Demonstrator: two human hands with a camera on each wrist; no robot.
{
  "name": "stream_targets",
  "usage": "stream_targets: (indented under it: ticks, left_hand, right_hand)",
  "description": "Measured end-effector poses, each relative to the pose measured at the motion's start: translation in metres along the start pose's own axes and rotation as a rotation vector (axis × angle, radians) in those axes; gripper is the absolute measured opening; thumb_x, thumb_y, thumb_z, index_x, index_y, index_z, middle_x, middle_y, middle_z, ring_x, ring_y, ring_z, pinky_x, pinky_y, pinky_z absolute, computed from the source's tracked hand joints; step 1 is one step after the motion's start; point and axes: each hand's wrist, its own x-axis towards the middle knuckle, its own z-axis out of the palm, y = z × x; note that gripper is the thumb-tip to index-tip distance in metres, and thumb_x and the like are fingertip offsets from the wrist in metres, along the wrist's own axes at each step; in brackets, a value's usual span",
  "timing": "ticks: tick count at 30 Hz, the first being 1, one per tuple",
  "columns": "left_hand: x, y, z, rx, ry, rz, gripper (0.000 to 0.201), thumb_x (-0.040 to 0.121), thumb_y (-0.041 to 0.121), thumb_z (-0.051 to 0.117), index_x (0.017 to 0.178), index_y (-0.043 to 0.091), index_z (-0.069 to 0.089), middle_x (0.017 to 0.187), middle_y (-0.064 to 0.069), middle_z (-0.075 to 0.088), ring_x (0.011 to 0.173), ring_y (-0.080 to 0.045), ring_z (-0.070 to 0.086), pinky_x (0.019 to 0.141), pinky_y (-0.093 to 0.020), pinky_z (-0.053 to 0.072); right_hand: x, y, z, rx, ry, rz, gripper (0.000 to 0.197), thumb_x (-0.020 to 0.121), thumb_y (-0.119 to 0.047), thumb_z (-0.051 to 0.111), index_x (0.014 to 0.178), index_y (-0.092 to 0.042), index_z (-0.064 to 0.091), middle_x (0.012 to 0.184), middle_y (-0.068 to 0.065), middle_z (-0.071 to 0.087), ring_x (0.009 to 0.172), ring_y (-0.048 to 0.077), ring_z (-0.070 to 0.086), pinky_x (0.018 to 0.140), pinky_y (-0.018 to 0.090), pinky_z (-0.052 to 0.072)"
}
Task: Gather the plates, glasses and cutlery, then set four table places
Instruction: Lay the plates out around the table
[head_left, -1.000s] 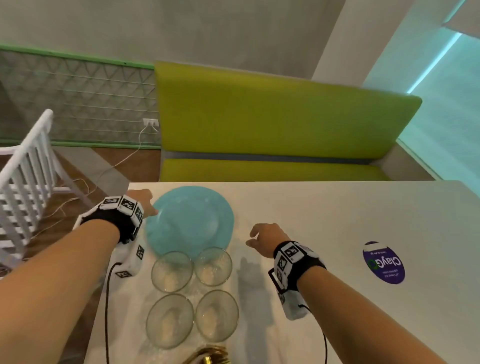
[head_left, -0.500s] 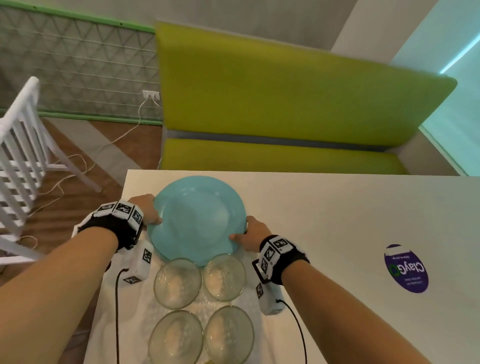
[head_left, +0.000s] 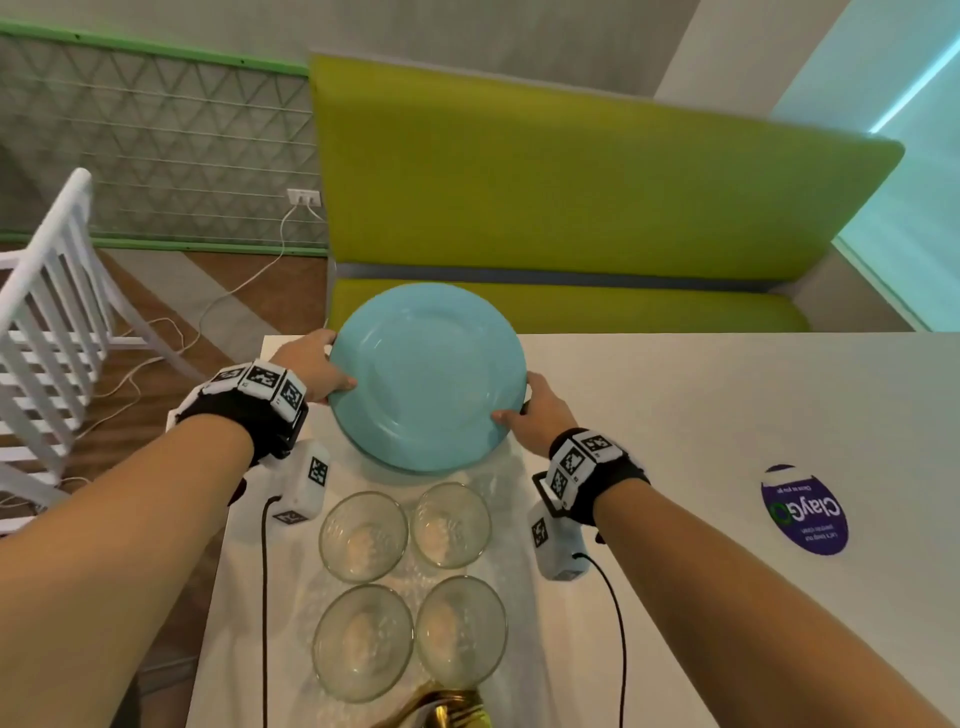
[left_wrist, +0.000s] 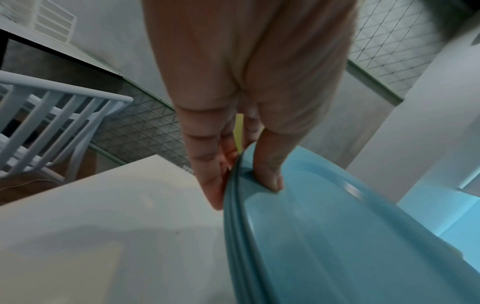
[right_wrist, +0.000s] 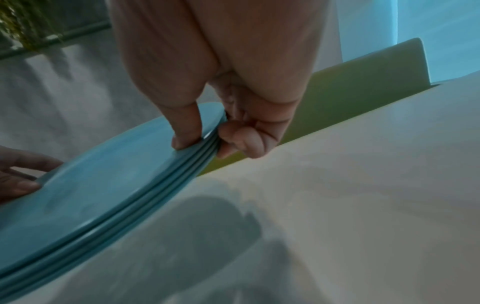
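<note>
A stack of light-blue plates is held above the white table, tilted with its far edge raised. My left hand grips its left rim, thumb on top and fingers beneath. On the opposite rim, my right hand pinches the stack with thumb above and curled fingers below. Several clear glasses stand in a group on the table just in front of the plates. Gold cutlery shows at the bottom edge, mostly cut off.
A green bench sofa runs along the table's far side. A white slatted chair stands on the floor to the left, with cables nearby. A purple round sticker lies on the table at the right.
My right hand moved in and took hold of the right rim. Both hands then lifted the plate stack off the table and tilted it up.
</note>
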Motion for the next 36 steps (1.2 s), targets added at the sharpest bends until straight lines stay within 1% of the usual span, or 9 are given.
stream_targets:
  ticks: [9,12,14,16,20,26,29,33,36]
  left_hand:
    - [-0.058,0.051,-0.011,-0.057,0.044,0.117,0.055,0.085,0.008,0.065,0.135,0.010,0.044,0.129,-0.015,0.056,0.105,-0.036,0.063,0.081,-0.046,0.057]
    - [-0.080,0.069,-0.003,-0.098,-0.009,0.110,0.037,0.090,0.010,0.059,0.126,0.002,0.053,0.119,-0.017,0.062,0.094,-0.031,0.063,0.077,-0.040,0.056]
    - [-0.095,0.079,0.008,-0.123,-0.034,0.114,0.029,0.093,0.014,0.056,0.119,0.001,0.057,0.107,-0.016,0.064,0.081,-0.026,0.061,0.066,-0.033,0.056]
    - [-0.109,0.089,0.023,-0.129,-0.045,0.116,0.024,0.093,0.018,0.056,0.110,0.002,0.060,0.100,-0.015,0.064,0.081,-0.029,0.063,0.065,-0.033,0.056]
    - [-0.135,0.114,0.065,-0.255,-0.098,0.111,0.024,0.092,0.022,0.057,0.081,0.001,0.059,0.085,-0.017,0.065,0.069,-0.030,0.061,0.058,-0.030,0.058]
    - [-0.162,0.148,0.136,-0.473,-0.150,0.103,0.048,0.089,0.029,0.061,0.117,-0.010,0.057,0.111,-0.023,0.065,0.090,-0.033,0.063,0.079,-0.044,0.054]
    - [-0.170,0.158,0.173,-0.551,-0.178,0.092,0.056,0.086,0.038,0.062,0.118,-0.008,0.056,0.113,-0.024,0.066,0.101,-0.040,0.065,0.090,-0.051,0.053]
    - [-0.187,0.172,0.215,-0.654,-0.215,0.071,0.067,0.084,0.044,0.061,0.125,-0.008,0.051,0.116,-0.023,0.064,0.106,-0.039,0.063,0.094,-0.055,0.049]
    - [-0.196,0.179,0.240,-0.646,-0.242,0.079,0.094,0.065,0.068,0.060,0.123,-0.006,0.052,0.113,-0.020,0.066,0.101,-0.037,0.065,0.092,-0.053,0.052]
  right_hand:
    - [-0.037,0.010,-0.049,0.099,0.102,-0.090,0.062,0.089,-0.026,0.062,0.143,-0.018,0.032,0.120,0.015,0.059,0.110,0.032,0.057,0.087,0.033,0.044]
    - [-0.055,0.025,-0.062,0.163,0.112,-0.079,0.060,0.087,-0.027,0.063,0.140,-0.016,0.037,0.101,0.008,0.054,0.087,0.025,0.052,0.063,0.027,0.043]
    - [-0.071,0.040,-0.073,0.212,0.108,-0.056,0.055,0.087,-0.024,0.062,0.137,-0.015,0.040,0.094,0.006,0.053,0.075,0.023,0.050,0.052,0.024,0.038]
    - [-0.086,0.059,-0.086,0.270,0.111,-0.028,0.050,0.088,-0.021,0.061,0.134,-0.013,0.042,0.085,0.004,0.052,0.063,0.018,0.046,0.048,0.026,0.036]
    - [-0.113,0.101,-0.111,0.372,0.153,0.032,0.049,0.088,-0.016,0.060,0.134,-0.011,0.044,0.096,0.010,0.053,0.057,0.015,0.042,0.047,0.027,0.034]
    - [-0.148,0.164,-0.147,0.525,0.240,0.094,0.036,0.090,-0.011,0.055,0.125,-0.009,0.047,0.075,0.006,0.049,0.053,0.016,0.036,0.046,0.027,0.031]
    - [-0.161,0.193,-0.160,0.580,0.284,0.110,0.027,0.092,-0.013,0.052,0.119,-0.014,0.049,0.072,0.004,0.048,0.052,0.016,0.036,0.047,0.025,0.031]
    - [-0.176,0.229,-0.173,0.639,0.335,0.125,0.008,0.093,-0.009,0.050,0.092,-0.016,0.053,0.067,0.005,0.046,0.049,0.016,0.033,0.046,0.022,0.027]
    - [-0.185,0.254,-0.179,0.704,0.384,0.157,0.011,0.093,-0.007,0.052,0.100,-0.015,0.048,0.072,0.006,0.048,0.049,0.017,0.036,0.042,0.019,0.028]
